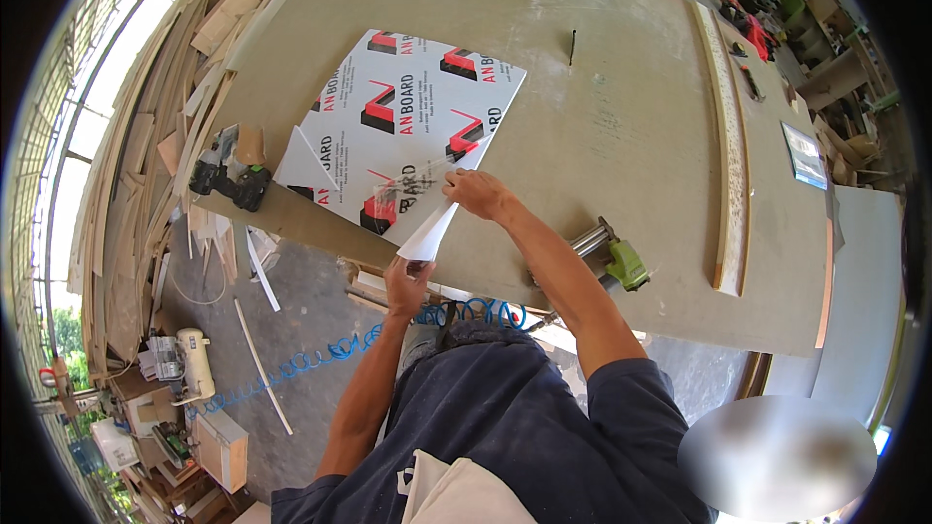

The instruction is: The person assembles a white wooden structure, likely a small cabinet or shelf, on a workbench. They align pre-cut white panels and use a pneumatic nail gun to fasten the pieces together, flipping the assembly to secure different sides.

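A flat panel covered with white protective film (419, 102), printed in red and black, lies at an angle on the large brownish board. At the panel's near corner the film is lifted and curls over into a white fold (427, 235). My left hand (406, 283) is closed on the low tip of this fold, at the board's near edge. Higher up, my right hand (476, 192) pinches the edge of the film, its fingertips pressed together. Another flap of film (311, 160) is folded at the panel's left side.
A black cordless drill (233, 178) sits left of the panel; a green air nailer (621, 264) lies to the right. Further right is a long wooden strip (720, 146). Below hangs a blue coiled hose (340, 347). Scrap boards (146, 155) lean at the left.
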The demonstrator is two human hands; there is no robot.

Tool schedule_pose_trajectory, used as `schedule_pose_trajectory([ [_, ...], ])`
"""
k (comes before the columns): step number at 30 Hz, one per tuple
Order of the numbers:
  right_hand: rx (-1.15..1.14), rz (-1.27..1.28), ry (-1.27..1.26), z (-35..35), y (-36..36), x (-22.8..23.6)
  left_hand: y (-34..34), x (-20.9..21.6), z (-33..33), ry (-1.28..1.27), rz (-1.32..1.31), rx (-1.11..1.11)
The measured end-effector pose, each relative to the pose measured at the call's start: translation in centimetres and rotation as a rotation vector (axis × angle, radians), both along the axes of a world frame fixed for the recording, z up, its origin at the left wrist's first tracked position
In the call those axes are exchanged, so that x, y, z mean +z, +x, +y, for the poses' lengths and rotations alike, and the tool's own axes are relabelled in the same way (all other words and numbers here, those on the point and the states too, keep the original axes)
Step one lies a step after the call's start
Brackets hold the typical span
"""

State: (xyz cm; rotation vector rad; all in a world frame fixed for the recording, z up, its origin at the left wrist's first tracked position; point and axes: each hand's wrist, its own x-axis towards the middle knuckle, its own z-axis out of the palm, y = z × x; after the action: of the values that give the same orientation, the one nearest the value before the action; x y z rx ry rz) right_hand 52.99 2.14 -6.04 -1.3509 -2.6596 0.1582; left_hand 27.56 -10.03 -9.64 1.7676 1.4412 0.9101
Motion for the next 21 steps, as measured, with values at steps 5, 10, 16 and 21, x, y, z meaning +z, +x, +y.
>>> schedule_pose_trajectory([
  [5, -0.049, 0.148, 0.015, -0.7, 0.5, -0.5, -2.3, 2.7, 2.3, 0.230, 0.217, -0.176],
  [10, -0.130, 0.216, -0.028, -1.3, 1.0, -1.0, -2.7, 4.2, 4.9, 0.293, 0.214, -0.454],
  [16, -0.139, 0.134, -0.072, -1.3, 0.5, -0.1, -2.7, 3.8, 5.6, 0.274, 0.222, -0.484],
  [21, -0.097, -0.016, -0.035, -0.8, 0.3, -0.2, -3.1, 2.8, 6.0, 0.325, 0.304, -0.588],
])
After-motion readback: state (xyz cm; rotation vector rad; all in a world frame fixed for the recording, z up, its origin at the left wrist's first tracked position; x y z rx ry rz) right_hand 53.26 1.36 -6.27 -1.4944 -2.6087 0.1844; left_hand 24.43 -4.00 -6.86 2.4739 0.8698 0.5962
